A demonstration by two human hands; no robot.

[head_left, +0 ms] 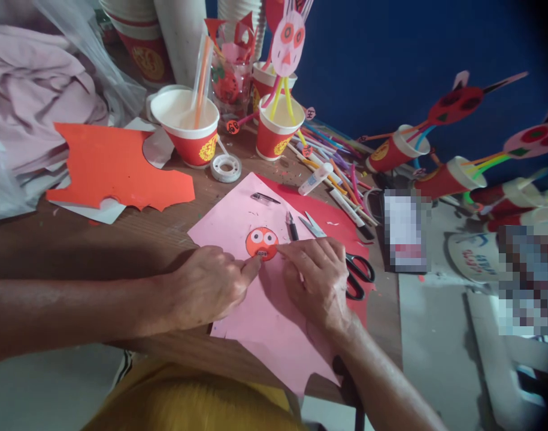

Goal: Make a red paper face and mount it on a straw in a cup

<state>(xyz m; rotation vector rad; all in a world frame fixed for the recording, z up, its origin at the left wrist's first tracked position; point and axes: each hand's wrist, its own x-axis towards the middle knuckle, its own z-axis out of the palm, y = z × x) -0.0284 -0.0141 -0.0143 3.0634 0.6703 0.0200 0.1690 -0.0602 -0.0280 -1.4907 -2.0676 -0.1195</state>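
A small orange paper face (261, 244), round with white eyes and a toothed mouth, lies on a pink sheet (256, 317). The fingers of my left hand (211, 281) are curled into a fist, its thumb pressing the lower edge of the face by the mouth. From the other side, my right hand (318, 275) reaches a stretched index finger to the face's right edge; its other fingers are bent and partly hidden. Black-handled scissors (361, 269) lie partly under this hand. Beyond the fingers are a black pen (292, 227) and a dark pen cap (265, 198).
Orange cut paper (116, 167) lies left, by a tape roll (226, 167). Behind stand red paper cups (278, 134), one bearing a pink paper face (288, 45). A glue stick (316, 178), several markers, straws and a phone (405, 230) lie right. The table's front edge is close.
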